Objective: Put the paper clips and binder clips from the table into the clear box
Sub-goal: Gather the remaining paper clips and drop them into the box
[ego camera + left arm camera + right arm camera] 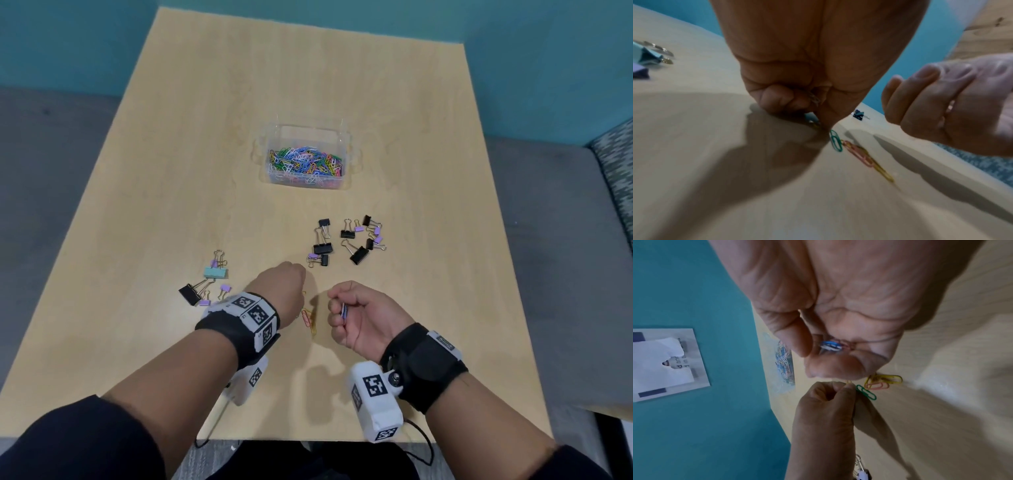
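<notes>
My left hand [289, 279] reaches down to the table with curled fingers and pinches a yellow paper clip [849, 382] at its tips. Just beside it lie loose paper clips [308, 317]: a green one [835, 141], a pink one [859, 155] and a yellow one [885, 173]. My right hand [339, 308] hovers palm-up to the right, its fingers curled round a small bunch of blue, white and pink paper clips [831, 345]. The clear box [346, 150] stands farther back, with several coloured paper clips in it.
Black and purple binder clips [356, 240] lie in a group between the hands and the box. Another group with a light blue binder clip [215, 272] lies left of my left hand. The table's front edge [308, 440] is close to my body.
</notes>
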Demonstrator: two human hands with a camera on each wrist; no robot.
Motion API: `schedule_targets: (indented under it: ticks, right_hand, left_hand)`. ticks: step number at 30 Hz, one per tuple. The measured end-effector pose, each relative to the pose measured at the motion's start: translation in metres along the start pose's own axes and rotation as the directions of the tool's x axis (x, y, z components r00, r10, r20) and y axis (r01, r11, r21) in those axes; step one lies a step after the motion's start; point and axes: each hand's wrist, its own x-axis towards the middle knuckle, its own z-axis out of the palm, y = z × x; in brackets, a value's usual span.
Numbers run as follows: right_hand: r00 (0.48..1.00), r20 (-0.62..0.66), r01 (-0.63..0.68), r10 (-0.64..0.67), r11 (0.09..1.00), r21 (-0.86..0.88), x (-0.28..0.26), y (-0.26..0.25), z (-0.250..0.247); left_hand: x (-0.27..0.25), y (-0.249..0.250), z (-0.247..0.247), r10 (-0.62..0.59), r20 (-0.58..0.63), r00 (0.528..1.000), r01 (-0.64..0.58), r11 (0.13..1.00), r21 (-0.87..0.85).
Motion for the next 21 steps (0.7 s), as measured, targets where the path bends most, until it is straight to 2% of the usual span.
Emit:
schedule_targets:
  ticks: [2, 3, 4, 5, 6, 7, 8, 9, 10, 11, 12, 13, 14, 15, 18, 21]
  right_hand:
    - [0.997, -0.071, 0.014, -0.030, 0.977, -0.215, 0.001, 0.002, 0.002]
    - [0.989, -0.116, 0.035, -0.089, 0.916, -0.399, 0.002, 0.005, 0.004]
    - [0.975, -0.139, 0.051, -0.176, 0.780, -0.624, 0.003, 0.008, 0.007]
    - [0.955, -0.123, 0.054, -0.271, 0.565, -0.823, 0.004, 0.012, 0.010]
    - [0.940, -0.066, 0.049, -0.336, 0.321, -0.946, 0.005, 0.016, 0.013]
    - [0.934, -0.001, 0.044, -0.356, 0.118, -0.992, 0.006, 0.020, 0.018]
    - [0.936, 0.053, 0.048, -0.349, -0.025, -0.999, 0.006, 0.023, 0.021]
    - [0.934, 0.099, 0.059, -0.345, -0.122, -0.991, 0.008, 0.025, 0.024]
    - [0.930, 0.133, 0.070, -0.343, -0.192, -0.979, 0.010, 0.026, 0.026]
    - [0.925, 0.156, 0.074, -0.348, -0.238, -0.968, 0.011, 0.026, 0.027]
    - [0.921, 0.165, 0.073, -0.354, -0.260, -0.963, 0.013, 0.025, 0.029]
    - [0.920, 0.164, 0.068, -0.357, -0.267, -0.961, 0.015, 0.024, 0.030]
    - [0.920, 0.162, 0.063, -0.356, -0.274, -0.960, 0.017, 0.024, 0.031]
    - [0.923, 0.161, 0.059, -0.349, -0.286, -0.956, 0.019, 0.024, 0.031]
    - [0.933, 0.158, 0.046, -0.322, -0.329, -0.943, 0.026, 0.026, 0.031]
    - [0.934, 0.134, 0.022, -0.332, -0.321, -0.947, 0.032, 0.025, 0.031]
  left_hand:
    - [-0.004, 0.001, 0.003, 0.024, -0.030, 0.999, -0.024, 1.000, 0.000]
    - [-0.005, 0.002, 0.004, 0.031, -0.041, 0.999, -0.031, 0.999, -0.007]
    - [-0.007, 0.003, 0.003, 0.032, -0.050, 0.998, -0.033, 0.999, -0.023]
    - [-0.009, 0.004, 0.001, 0.027, -0.055, 0.998, -0.030, 0.999, -0.045]
    - [-0.011, 0.004, -0.001, 0.016, -0.055, 0.998, -0.020, 0.996, -0.087]
    - [-0.014, 0.002, -0.003, -0.014, -0.062, 0.998, 0.004, 0.988, -0.156]
    - [-0.017, 0.000, -0.006, -0.071, -0.074, 0.995, 0.049, 0.964, -0.261]
    - [-0.020, -0.004, -0.008, -0.148, -0.079, 0.986, 0.104, 0.909, -0.404]
    - [-0.023, -0.010, -0.008, -0.235, -0.058, 0.970, 0.156, 0.789, -0.595]
    - [-0.026, -0.015, -0.007, -0.302, 0.013, 0.953, 0.196, 0.585, -0.787]
    - [-0.031, -0.020, -0.007, -0.313, 0.107, 0.944, 0.213, 0.326, -0.921]
    - [-0.036, -0.024, -0.006, -0.288, 0.185, 0.940, 0.218, 0.089, -0.972]
    - [-0.041, -0.028, -0.006, -0.255, 0.231, 0.939, 0.218, -0.081, -0.973]
    - [-0.046, -0.031, -0.006, -0.224, 0.259, 0.940, 0.219, -0.188, -0.957]
    - [-0.055, -0.033, -0.003, -0.157, 0.290, 0.944, 0.219, -0.357, -0.908]
    - [-0.060, -0.029, -0.001, -0.143, 0.295, 0.945, 0.209, -0.430, -0.878]
